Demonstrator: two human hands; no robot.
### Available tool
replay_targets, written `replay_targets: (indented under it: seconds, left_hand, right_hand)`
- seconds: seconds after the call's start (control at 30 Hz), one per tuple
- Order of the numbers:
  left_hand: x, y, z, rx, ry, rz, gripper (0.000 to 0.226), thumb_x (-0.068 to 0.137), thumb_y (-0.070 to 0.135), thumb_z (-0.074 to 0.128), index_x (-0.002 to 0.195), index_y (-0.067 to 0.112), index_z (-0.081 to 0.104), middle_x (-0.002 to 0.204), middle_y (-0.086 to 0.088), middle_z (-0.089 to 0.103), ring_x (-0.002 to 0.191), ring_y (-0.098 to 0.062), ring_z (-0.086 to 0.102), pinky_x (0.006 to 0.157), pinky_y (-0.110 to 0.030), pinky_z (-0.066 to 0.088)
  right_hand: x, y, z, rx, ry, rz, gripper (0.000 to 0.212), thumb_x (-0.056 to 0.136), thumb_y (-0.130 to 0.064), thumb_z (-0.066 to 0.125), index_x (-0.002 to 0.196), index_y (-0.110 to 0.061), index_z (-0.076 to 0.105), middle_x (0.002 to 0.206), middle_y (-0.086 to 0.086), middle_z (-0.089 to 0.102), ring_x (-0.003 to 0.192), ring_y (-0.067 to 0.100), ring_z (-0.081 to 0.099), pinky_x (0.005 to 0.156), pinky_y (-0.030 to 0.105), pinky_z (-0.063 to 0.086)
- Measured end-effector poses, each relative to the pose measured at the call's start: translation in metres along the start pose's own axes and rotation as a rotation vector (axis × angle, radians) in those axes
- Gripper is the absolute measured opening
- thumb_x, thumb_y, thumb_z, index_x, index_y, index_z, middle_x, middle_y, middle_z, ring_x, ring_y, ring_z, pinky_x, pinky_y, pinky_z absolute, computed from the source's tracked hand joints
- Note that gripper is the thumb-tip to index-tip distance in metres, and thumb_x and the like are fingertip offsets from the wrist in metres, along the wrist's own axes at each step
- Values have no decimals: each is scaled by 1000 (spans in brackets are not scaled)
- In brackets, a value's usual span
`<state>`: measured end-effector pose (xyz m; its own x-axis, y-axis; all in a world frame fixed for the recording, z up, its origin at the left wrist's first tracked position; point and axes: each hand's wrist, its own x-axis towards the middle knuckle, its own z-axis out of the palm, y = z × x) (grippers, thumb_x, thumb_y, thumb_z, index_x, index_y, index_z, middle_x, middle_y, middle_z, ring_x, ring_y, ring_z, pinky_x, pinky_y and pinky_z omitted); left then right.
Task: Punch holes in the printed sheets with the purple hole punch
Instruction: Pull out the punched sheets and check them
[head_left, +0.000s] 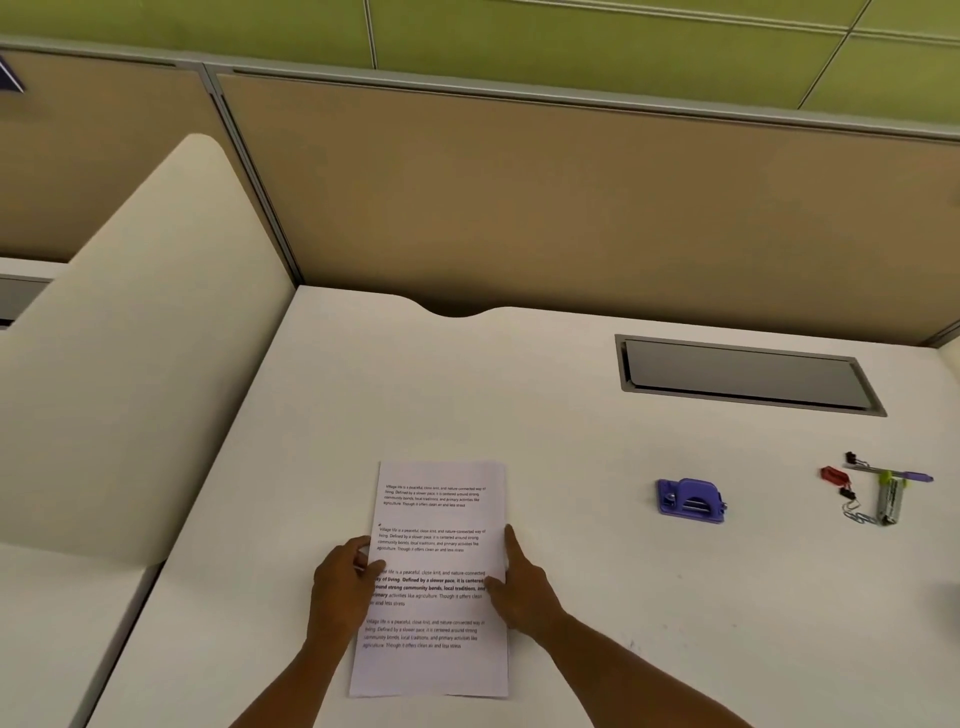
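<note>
Printed sheets (436, 577) lay flat on desk (571, 441), left hand (340, 587) and right hand (522, 590) pressing opposite edges, fingers loosely spread, gripping nothing. Purple hole punch (690, 501) sat well right, untouched.

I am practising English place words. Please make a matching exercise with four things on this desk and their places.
Things:
1. printed sheets
2. purple hole punch
3. battery
4. grey hatch

Places:
A. far right, among clips
B. between both hands
C. set into the desk, at the back
D. alone, right of the paper

Pairs: 1-B, 2-D, 3-A, 4-C
</note>
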<state>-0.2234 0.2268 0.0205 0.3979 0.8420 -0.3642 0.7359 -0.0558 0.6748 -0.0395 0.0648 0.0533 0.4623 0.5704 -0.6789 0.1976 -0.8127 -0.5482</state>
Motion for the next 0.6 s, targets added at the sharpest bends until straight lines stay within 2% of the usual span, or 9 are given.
replay_targets:
  seconds: [0.13, 0.2, 0.27, 0.33, 0.4, 0.47, 0.6]
  left_hand:
    - [-2, 1, 0, 24, 50, -28, 40, 90, 18, 70, 126, 4, 62, 97, -8, 68, 86, -22, 65, 86, -36, 55]
    - [-1, -1, -2, 36, 77, -32, 40, 90, 18, 70, 127, 4, 62, 97, -7, 67, 85, -20, 63, 85, -35, 54]
    - [-4, -3, -3, 47, 89, -37, 41, 90, 19, 70, 127, 4, 62, 105, -10, 68, 88, -20, 62, 87, -35, 54]
    - [-10, -6, -2, 88, 79, -26, 46, 89, 23, 70, 130, 5, 59, 120, -15, 65, 102, -25, 64, 93, -38, 53]
    - [-20, -6, 3, 182, 57, 19, 53, 89, 29, 70, 135, 7, 55, 134, -14, 59, 121, -30, 58, 103, -42, 49]
    - [-37, -5, 12, 301, 57, 113, 61, 87, 35, 72, 138, 9, 53, 141, -12, 54, 130, -31, 51, 108, -45, 45]
    - [-78, 4, 51, 385, 22, 296, 77, 80, 43, 78, 142, 5, 51, 150, -16, 48, 143, -36, 40, 119, -48, 33]
  right_hand:
    - [5, 1, -4, -130, 40, 3, 82, 98, -31, 51, 158, -29, -4, 116, 13, 66, 103, 28, 67, 90, 36, 56]
    - [7, 5, -11, -162, 89, 4, 77, 95, -27, 51, 159, -28, 6, 120, 11, 66, 107, 28, 66, 90, 36, 54]
    - [7, 14, -20, -180, 143, 21, 66, 93, -23, 49, 155, -27, 26, 129, 9, 63, 116, 30, 63, 95, 36, 52]
    - [6, 26, -29, -170, 197, 29, 52, 94, -20, 48, 145, -27, 44, 131, 6, 63, 117, 28, 63, 95, 34, 52]
    - [1, 41, -38, -131, 252, 40, 43, 95, -21, 47, 137, -29, 53, 125, 4, 67, 109, 26, 66, 90, 31, 53]
    - [-4, 56, -48, -88, 312, 54, 38, 95, -22, 49, 131, -30, 58, 113, 2, 71, 99, 24, 69, 84, 30, 53]
    - [-18, 89, -63, -12, 401, 61, 30, 95, -20, 53, 123, -28, 63, 94, -3, 69, 88, 21, 68, 81, 33, 56]
